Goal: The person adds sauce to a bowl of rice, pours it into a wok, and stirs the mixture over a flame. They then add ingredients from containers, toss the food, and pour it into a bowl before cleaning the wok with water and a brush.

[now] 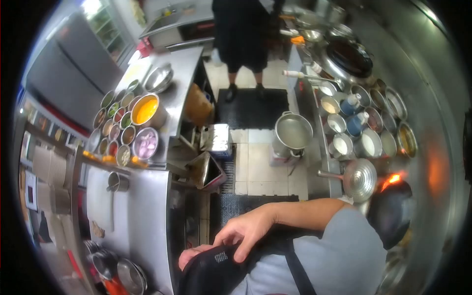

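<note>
My right hand (250, 228) reaches across my front from the grey sleeve on the right. Its fingers bend over the black apron (209, 273), with the thumb lying on the cloth near a small white print. Just beyond the apron's edge, part of my left hand (191, 254) shows. The apron covers most of it, so its fingers and anything in them are hidden.
To the left, a steel counter (147, 196) bears several ingredient tins and an orange-filled pot (146, 110). On the right are a perforated ladle (360, 180), a wok (391, 211) and flames (393, 179). A large pot (293, 132) stands mid-aisle; another person (243, 39) stands ahead.
</note>
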{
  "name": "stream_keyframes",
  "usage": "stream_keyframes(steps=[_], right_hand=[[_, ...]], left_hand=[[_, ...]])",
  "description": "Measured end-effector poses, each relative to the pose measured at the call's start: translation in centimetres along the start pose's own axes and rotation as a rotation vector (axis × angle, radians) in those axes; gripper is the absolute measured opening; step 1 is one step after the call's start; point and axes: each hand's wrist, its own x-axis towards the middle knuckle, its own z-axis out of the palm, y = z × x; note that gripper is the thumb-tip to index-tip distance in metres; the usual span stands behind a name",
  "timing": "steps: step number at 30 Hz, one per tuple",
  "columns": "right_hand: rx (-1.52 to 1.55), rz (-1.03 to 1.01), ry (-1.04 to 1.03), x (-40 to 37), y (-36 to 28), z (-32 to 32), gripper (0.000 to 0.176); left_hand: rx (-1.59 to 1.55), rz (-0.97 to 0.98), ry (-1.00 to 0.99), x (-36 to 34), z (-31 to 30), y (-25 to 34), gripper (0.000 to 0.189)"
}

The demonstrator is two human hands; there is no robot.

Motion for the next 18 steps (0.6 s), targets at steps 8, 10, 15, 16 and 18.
stream_keyframes(steps=[8,10,15,16,18], right_hand=[[-0.157,0.123,-0.075,2.7,-3.2,0.0,0.062],[-0.145,0.121,-0.028,2.7,-2.6,-0.8,0.052],[-0.187,0.123,0.087,2.8,-1.0,-2.4,0.027],[-0.237,0.090,0.099,3.2,-1.2,-2.5,0.024],[-0.274,0.080,0.098,3.6,-1.1,-3.4,0.020]], left_hand=[[-0.698,0.419,-0.046,-0.1,0.8,7.0,0.034],[-0.725,0.245,0.271,-1.6,2.5,8.0,0.036],[0.041,0.826,0.080,-2.2,-0.9,2.7,0.056],[-0.139,0.673,0.037,-3.0,-0.8,3.0,0.060],[-0.536,0.413,-0.035,-3.7,-0.4,3.5,0.069]])
